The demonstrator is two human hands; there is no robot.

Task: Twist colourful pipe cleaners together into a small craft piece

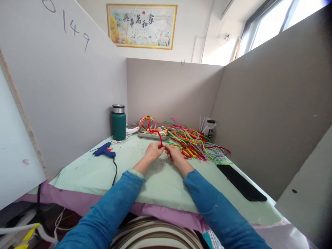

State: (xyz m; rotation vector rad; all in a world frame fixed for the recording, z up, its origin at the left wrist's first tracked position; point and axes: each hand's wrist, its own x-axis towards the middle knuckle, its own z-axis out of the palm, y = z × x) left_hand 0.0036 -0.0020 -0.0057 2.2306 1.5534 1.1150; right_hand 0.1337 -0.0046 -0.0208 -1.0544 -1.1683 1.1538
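Note:
A red pipe cleaner (158, 134) rises from between my hands, bent and running up and to the left. My left hand (155, 150) pinches it near its lower end. Close beside it, my right hand (174, 152) has its fingers pressed together at the same end of the pipe cleaner. The fingertips of both hands nearly meet above the green table cover. Just beyond the hands stands a metal tray (149, 135) with small pieces in it and a ring of coloured pipe cleaners (142, 121). A heap of loose pipe cleaners (192, 138) lies to the right of the tray.
At the left are a green bottle (118, 126) and a blue glue gun (104, 150), whose black cord (115, 169) runs to the table's front edge. A black phone (241, 182) lies at the right. A dark-capped jar (211, 128) stands behind the heap. Grey partitions (176, 90) enclose the table.

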